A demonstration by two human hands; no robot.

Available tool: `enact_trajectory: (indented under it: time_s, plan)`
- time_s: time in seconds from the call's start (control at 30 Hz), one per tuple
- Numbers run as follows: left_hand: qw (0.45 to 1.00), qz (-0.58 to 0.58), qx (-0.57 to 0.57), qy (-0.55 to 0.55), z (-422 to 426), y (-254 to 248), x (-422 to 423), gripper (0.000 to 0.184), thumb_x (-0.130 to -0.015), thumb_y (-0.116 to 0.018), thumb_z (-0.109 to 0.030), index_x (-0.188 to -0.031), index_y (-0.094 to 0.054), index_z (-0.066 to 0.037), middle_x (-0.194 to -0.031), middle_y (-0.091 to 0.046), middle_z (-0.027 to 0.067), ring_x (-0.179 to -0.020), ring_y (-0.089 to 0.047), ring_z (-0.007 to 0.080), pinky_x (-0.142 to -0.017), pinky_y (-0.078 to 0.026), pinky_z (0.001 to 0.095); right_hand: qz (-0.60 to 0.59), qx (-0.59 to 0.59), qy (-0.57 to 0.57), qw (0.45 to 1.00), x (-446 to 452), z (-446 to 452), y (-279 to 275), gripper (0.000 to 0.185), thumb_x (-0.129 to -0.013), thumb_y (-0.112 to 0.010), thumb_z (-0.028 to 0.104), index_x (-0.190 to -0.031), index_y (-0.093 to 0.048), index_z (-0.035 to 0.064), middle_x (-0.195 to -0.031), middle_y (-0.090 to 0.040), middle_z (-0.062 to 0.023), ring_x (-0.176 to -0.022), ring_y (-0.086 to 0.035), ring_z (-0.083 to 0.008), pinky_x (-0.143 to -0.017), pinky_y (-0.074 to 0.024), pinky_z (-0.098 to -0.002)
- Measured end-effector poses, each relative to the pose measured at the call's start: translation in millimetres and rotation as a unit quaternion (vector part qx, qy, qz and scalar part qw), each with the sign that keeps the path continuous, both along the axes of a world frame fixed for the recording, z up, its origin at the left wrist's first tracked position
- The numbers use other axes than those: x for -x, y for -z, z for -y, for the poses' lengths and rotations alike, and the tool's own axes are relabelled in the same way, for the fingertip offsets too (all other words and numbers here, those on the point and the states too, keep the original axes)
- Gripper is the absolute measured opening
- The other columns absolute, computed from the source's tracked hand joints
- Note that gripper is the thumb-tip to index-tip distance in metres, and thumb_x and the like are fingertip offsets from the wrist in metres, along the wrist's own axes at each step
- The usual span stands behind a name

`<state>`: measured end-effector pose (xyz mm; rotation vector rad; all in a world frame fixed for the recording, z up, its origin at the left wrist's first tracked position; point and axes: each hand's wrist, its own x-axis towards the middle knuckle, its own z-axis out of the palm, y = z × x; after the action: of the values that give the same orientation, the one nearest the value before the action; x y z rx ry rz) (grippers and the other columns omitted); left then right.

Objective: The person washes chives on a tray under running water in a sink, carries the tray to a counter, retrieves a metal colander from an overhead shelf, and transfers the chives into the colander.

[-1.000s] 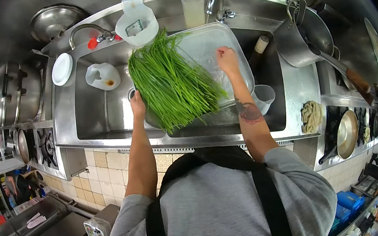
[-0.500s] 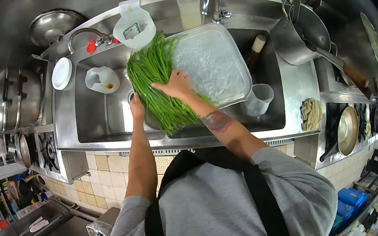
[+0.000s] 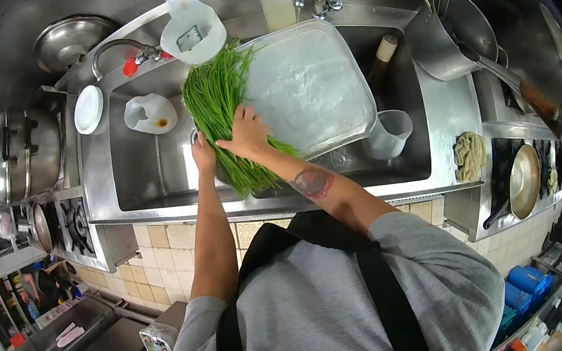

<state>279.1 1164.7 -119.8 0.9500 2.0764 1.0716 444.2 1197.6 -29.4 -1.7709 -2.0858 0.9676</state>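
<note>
A thick bunch of long green chives (image 3: 215, 106) lies across the divide between the two sinks, along the left side of a clear plastic tub (image 3: 309, 90) of water. At the bunch's left edge is my left hand (image 3: 204, 154), closed on it, with some fingers hidden under the stalks. My right hand (image 3: 245, 135) presses on the bunch from its right side, thumb across the stalks and fingers curved at the tub side. Between them the hands hold the stalks together.
A cut white jug (image 3: 150, 115) lies in the left sink (image 3: 146, 172). The right sink holds a translucent pitcher (image 3: 389, 134) and a wooden-handled tool (image 3: 386, 48). Behind stand a soap bottle (image 3: 276, 2), a plastic container (image 3: 193, 34) and faucets. Pots (image 3: 445, 47) crowd the right.
The bunch looks narrower and more gathered, with more of the tub uncovered. My right hand has shifted left toward my left hand. The whole view has tilted slightly.
</note>
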Motion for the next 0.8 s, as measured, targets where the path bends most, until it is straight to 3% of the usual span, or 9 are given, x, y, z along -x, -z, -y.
enact_trajectory:
  time_s: [0.1,0.2,0.3,0.4,0.5,0.6,0.8]
  plan:
    - [0.999,-0.017,0.037,0.017,1.0,-1.2,3.3,0.048,-0.096,-0.034,-0.033,-0.096,-0.06,0.007,-0.081,-0.064,0.0198,-0.071,-0.059,0.0292,-0.069,-0.044,0.0401,-0.015,-0.003,-0.003,1.0,2.5,6.6,-4.2,0.104,-0.065,-0.072,0.052,-0.134,-0.022,-0.0078,-0.123,-0.038,-0.0194,-0.109,-0.044,-0.0364,-0.078,-0.0444,-0.053]
    - [0.999,-0.002,-0.04,0.005,2.6,-1.6,-1.5,0.052,-0.097,-0.035,-0.035,-0.088,-0.061,0.009,-0.073,-0.062,0.0153,-0.065,-0.054,0.0209,-0.063,-0.043,0.0381,-0.028,-0.008,-0.006,1.0,2.1,10.3,-5.4,0.103,-0.066,-0.071,0.052,-0.134,-0.022,-0.0081,-0.123,-0.038,-0.018,-0.108,-0.044,-0.0349,-0.077,-0.0439,-0.0536]
    - [0.998,-0.058,-0.012,-0.001,5.5,-16.9,-10.2,0.051,-0.097,-0.036,-0.035,-0.09,-0.06,0.01,-0.074,-0.062,0.0172,-0.065,-0.055,0.0218,-0.063,-0.043,0.0386,-0.03,-0.006,-0.009,1.0,0.1,12.4,-6.8,0.102,-0.066,-0.071,0.05,-0.134,-0.022,-0.0086,-0.122,-0.039,-0.0174,-0.107,-0.044,-0.0343,-0.076,-0.0445,-0.0535]
    - [0.999,-0.051,-0.003,-0.019,9.5,-25.3,-14.0,0.048,-0.097,-0.034,-0.032,-0.095,-0.061,0.008,-0.08,-0.064,0.0203,-0.071,-0.06,0.0294,-0.069,-0.045,0.0399,-0.037,-0.014,-0.012,0.999,0.3,15.0,-5.5,0.102,-0.066,-0.072,0.049,-0.133,-0.022,-0.009,-0.121,-0.039,-0.0172,-0.106,-0.045,-0.034,-0.074,-0.0451,-0.0532]
    - [0.995,-0.099,0.032,-0.006,15.6,-37.9,-9.8,0.047,-0.096,-0.035,-0.032,-0.094,-0.061,0.007,-0.08,-0.064,0.0211,-0.071,-0.06,0.0308,-0.069,-0.045,0.0403,-0.058,-0.025,-0.008,0.998,3.5,22.0,-1.6,0.101,-0.065,-0.072,0.048,-0.133,-0.023,-0.0091,-0.12,-0.04,-0.0171,-0.105,-0.046,-0.0339,-0.073,-0.0457,-0.0528]
    - [0.991,-0.127,0.027,-0.014,19.9,-57.0,-13.9,0.047,-0.095,-0.038,-0.033,-0.09,-0.062,0.007,-0.075,-0.063,0.021,-0.068,-0.06,0.0315,-0.066,-0.044,0.0418,-0.09,-0.027,0.008,0.996,8.0,29.2,-0.5,0.101,-0.064,-0.073,0.046,-0.132,-0.024,-0.0095,-0.116,-0.042,-0.0171,-0.102,-0.048,-0.0334,-0.07,-0.0471,-0.0513]
    - [0.972,-0.233,0.029,0.018,9.4,-100.5,-45.0,0.044,-0.093,-0.042,-0.031,-0.081,-0.06,0.007,-0.067,-0.059,0.0248,-0.065,-0.058,0.0425,-0.06,-0.042,0.0475,-0.199,-0.033,0.04,0.979,0.5,23.6,13.8,0.101,-0.063,-0.075,0.044,-0.132,-0.023,-0.0092,-0.111,-0.043,-0.0187,-0.099,-0.049,-0.0358,-0.072,-0.0478,-0.0493]
